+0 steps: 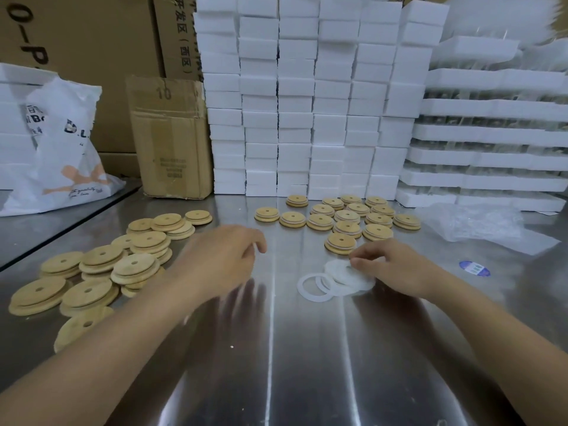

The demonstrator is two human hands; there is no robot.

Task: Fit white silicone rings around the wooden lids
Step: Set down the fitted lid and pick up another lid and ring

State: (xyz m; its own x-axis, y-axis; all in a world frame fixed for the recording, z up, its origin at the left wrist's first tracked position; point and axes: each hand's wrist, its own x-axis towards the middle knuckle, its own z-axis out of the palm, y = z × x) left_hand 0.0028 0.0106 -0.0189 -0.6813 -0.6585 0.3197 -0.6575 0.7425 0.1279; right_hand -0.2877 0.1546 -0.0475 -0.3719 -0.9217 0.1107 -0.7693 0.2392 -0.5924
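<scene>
A heap of bare wooden lids point(101, 269), each with a centre hole, lies on the left of the steel table. Several wooden lids with white rings point(347, 216) fitted round them sit in rows at the middle back. A small pile of white silicone rings point(335, 279) lies right of centre. My right hand point(390, 265) rests at that pile, its fingertips pinching a ring at the pile's top edge. My left hand point(224, 256) hovers blurred above the table between the two groups of lids, fingers curled, a thin white strip showing at its fingertips; what it is I cannot tell.
Stacks of white foam blocks point(295, 103) wall off the back of the steel table point(276, 348). A cardboard box point(172, 139) and a white plastic bag point(61, 149) stand back left. Clear bubble wrap point(479, 226) and a blue oval sticker point(475, 268) lie at right.
</scene>
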